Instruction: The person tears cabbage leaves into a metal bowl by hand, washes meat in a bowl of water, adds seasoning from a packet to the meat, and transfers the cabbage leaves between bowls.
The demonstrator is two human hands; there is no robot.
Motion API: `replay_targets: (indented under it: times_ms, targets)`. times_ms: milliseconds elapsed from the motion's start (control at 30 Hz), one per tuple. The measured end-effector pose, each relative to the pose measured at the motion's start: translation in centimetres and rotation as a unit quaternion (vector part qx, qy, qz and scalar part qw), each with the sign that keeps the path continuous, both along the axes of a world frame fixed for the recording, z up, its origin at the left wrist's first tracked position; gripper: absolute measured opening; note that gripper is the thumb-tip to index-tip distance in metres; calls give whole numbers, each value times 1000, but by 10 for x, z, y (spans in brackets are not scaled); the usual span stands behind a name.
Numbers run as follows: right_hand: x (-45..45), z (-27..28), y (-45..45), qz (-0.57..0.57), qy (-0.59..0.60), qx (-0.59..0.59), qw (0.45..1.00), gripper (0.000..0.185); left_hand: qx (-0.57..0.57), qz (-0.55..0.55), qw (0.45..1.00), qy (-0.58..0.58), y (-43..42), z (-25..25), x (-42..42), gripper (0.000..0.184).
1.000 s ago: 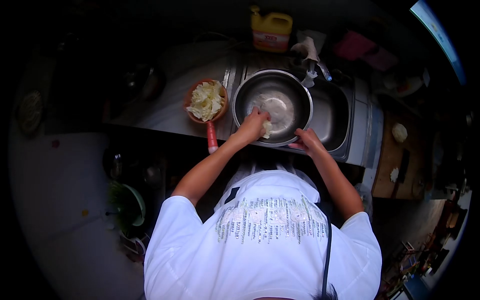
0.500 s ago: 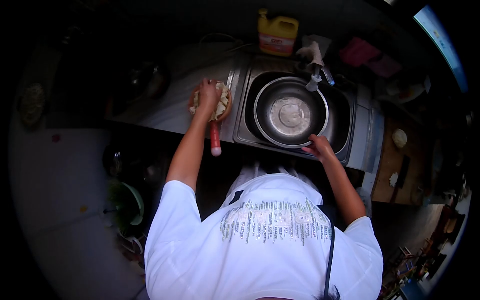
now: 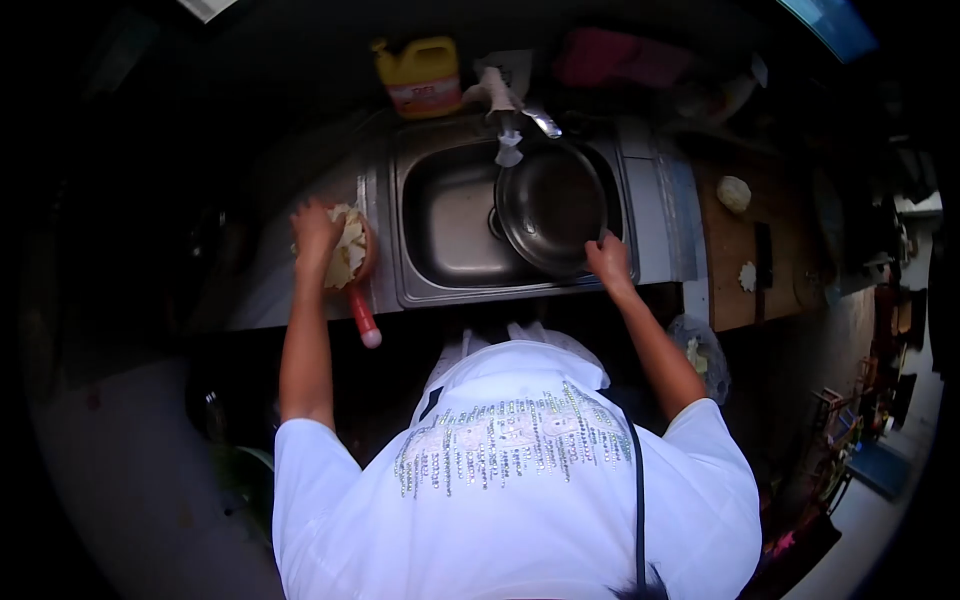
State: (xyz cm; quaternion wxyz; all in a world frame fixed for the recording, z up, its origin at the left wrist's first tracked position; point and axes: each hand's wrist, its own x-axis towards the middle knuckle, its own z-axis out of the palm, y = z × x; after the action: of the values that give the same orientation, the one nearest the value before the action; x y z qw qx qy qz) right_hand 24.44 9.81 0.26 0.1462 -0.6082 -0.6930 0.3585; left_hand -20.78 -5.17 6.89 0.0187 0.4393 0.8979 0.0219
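Note:
My left hand (image 3: 316, 232) lies over the left side of an orange strainer-like vessel (image 3: 371, 255) with a red handle (image 3: 364, 318). Its fingers look apart and touch the pale cut pieces (image 3: 349, 250) or the rim; which one is hard to see. My right hand (image 3: 609, 260) grips the near right rim of a round metal basin (image 3: 550, 205). The basin leans tilted in the right part of the steel sink (image 3: 440, 225), under the cloth-wrapped faucet (image 3: 497, 100).
A yellow jug (image 3: 420, 80) stands behind the sink. On the right, a wooden board (image 3: 725, 285) bears a pale round lump (image 3: 733, 194) and a dark knife-like object (image 3: 763, 255). A plastic bag (image 3: 705, 355) hangs below the counter edge. Pink cloth (image 3: 620, 58) lies at the back.
The basin has gone from lying level to tilted, shifting right in the sink and baring its left part. My right hand stays on its rim. My left hand has moved toward the vessel's left side.

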Motion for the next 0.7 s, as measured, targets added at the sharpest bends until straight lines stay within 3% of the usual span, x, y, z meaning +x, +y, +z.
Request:
replay_targets:
  times_ms: [67,133,200,333,533,600,667,700]
  targets:
    - [-4,16,-5,11,-56,80,995,34,78,-20,997,17,0,8,12,44]
    - [-3,29,-6,34,-47,59,997,40,205,-50,977,-31,-2,20,36,38]
    - [8,2,-4,57,-28,95,993,42,226,-102,967,-60,-2,22,66,35]
    - [16,31,-18,51,-73,187,978,51,235,-171,942,-168,-4,9,131,32]
    - [61,34,-21,-28,32,108,993,49,246,-206,901,-292,5,7,224,29]
    - [74,24,-24,-90,72,110,987,36,209,-206,896,-334,9,5,245,30]
    - [92,22,-32,-120,52,37,991,27,178,-221,893,-350,9,14,268,27]
    - [100,24,-37,-170,165,-86,968,28,143,-219,880,-397,11,14,275,27]
